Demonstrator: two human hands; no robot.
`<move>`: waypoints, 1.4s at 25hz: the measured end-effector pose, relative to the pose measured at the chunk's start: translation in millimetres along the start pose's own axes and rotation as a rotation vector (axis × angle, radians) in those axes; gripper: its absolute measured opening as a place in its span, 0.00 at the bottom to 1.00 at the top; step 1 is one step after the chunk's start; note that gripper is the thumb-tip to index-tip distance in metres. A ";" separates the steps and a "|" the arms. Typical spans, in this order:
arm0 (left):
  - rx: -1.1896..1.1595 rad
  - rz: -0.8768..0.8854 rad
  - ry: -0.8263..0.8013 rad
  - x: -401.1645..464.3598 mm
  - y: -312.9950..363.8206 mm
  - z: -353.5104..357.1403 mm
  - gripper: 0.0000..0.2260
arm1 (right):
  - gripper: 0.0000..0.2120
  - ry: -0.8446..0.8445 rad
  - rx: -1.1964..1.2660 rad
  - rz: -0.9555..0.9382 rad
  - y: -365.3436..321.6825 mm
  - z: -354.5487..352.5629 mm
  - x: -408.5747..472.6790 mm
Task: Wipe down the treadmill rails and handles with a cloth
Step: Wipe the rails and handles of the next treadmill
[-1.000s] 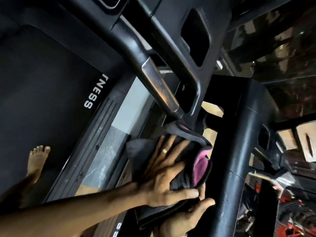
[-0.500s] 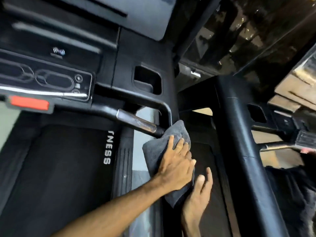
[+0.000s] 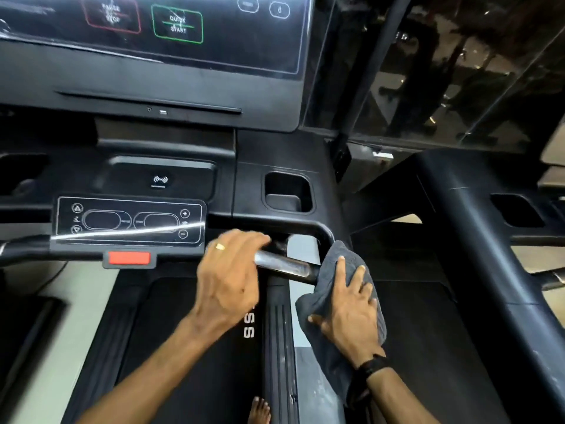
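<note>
Wiping the treadmill is under way, and the step in hand looks like cleaning the right end of the front handle (image 3: 284, 266), the shiny metal bar under the buttons. The person's right hand (image 3: 348, 313) presses a grey cloth (image 3: 336, 289) against that end, where the bar meets the black side rail (image 3: 318, 232). Its fingers lie spread and fairly straight on top of the cloth, with the thumb hooked at the cloth's lower edge. The left hand (image 3: 229, 280) has its fingers curled over the bar, just beside the cloth. Next, I think the cloth needs to slide along the bar, so the left hand must let go and get out of the way
</note>
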State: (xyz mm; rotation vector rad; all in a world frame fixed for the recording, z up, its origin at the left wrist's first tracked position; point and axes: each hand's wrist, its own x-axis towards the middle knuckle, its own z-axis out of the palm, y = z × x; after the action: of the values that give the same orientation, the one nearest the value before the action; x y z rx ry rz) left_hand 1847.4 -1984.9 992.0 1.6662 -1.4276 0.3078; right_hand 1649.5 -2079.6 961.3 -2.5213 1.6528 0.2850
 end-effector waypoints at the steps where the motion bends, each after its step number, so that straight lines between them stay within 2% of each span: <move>1: 0.070 -0.041 0.057 11.3 -11.9 -12.0 0.14 | 0.60 0.013 -0.011 -0.044 -1.0 -3.2 11.3; 4: 0.246 -0.081 0.122 36.1 -36.7 -29.5 0.13 | 0.53 -0.010 0.003 -0.212 3.7 -4.9 39.6; 8: 0.322 -0.077 0.142 47.1 -51.7 -36.1 0.12 | 0.40 0.131 -0.046 -0.689 -3.7 -9.3 63.7; 10: 0.337 -0.065 0.145 48.8 -53.2 -36.0 0.11 | 0.38 0.079 0.033 -0.821 -26.6 -20.8 72.9; 12: 0.349 -0.056 0.149 48.2 -53.6 -41.1 0.11 | 0.38 0.139 0.043 -0.885 -65.6 -26.9 76.8; 15: 0.399 -0.088 0.156 44.4 -59.7 -53.3 0.10 | 0.32 0.274 -0.001 -0.845 -135.8 -24.7 70.7; 18: 0.459 -0.128 0.077 42.9 -67.2 -56.6 0.10 | 0.28 0.340 0.059 -0.793 -173.4 -24.7 62.0; 22: 0.458 -0.137 -0.050 40.9 -82.7 -54.1 0.12 | 0.34 0.363 0.093 -0.743 -119.6 -11.7 62.6; 25: 0.430 -0.222 -0.248 45.1 -103.4 -61.2 0.21 | 0.24 0.219 0.135 -0.612 -57.0 -8.4 64.2; 27: 0.405 -0.262 -0.312 43.2 -114.7 -71.7 0.25 | 0.22 0.166 0.141 -0.585 -37.3 -9.1 64.5; 32: 0.323 -0.349 -0.257 36.9 -142.3 -105.1 0.29 | 0.25 0.083 0.054 -0.541 -65.3 -28.1 68.2; 35: 0.292 -0.390 -0.275 39.1 -139.7 -101.9 0.31 | 0.27 0.156 0.035 -0.517 -92.8 -29.3 64.7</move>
State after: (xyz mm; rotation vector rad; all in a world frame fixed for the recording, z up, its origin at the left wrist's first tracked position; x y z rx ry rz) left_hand 2018.6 -1944.0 1012.9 2.2511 -1.2548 0.0676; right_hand 1762.5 -2106.2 974.9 -2.8799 0.9705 0.0080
